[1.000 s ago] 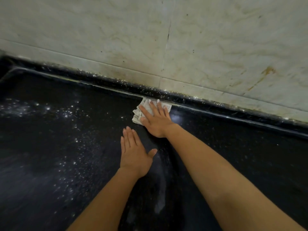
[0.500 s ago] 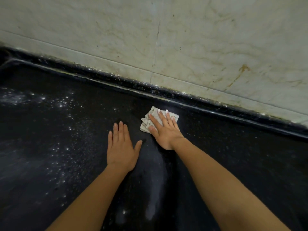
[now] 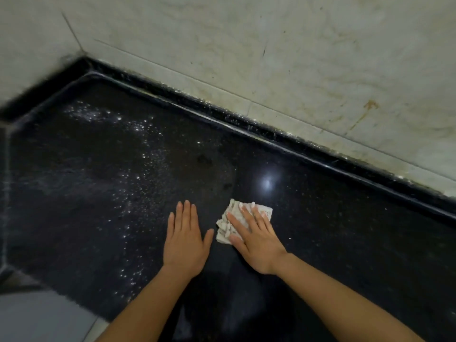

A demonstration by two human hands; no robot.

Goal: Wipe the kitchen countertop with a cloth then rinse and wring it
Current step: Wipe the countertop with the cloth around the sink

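Note:
A folded, pale patterned cloth (image 3: 228,224) lies flat on the black stone countertop (image 3: 345,230). My right hand (image 3: 256,239) presses on it with straight, spread fingers and covers most of it. Just to the left, my left hand (image 3: 185,240) rests palm down on the bare counter, fingers straight and together, not touching the cloth. White powdery specks (image 3: 128,169) are scattered over the left half of the counter.
A raised black lip (image 3: 271,141) runs along the back of the counter below stained pale marble wall tiles (image 3: 296,58). The walls meet in a corner at the far left. A pale floor (image 3: 44,317) shows past the counter's front edge at lower left.
My right hand has drawn the cloth back from the rear lip toward the middle of the counter. My left hand stays flat beside it. The view has shifted to show the left corner.

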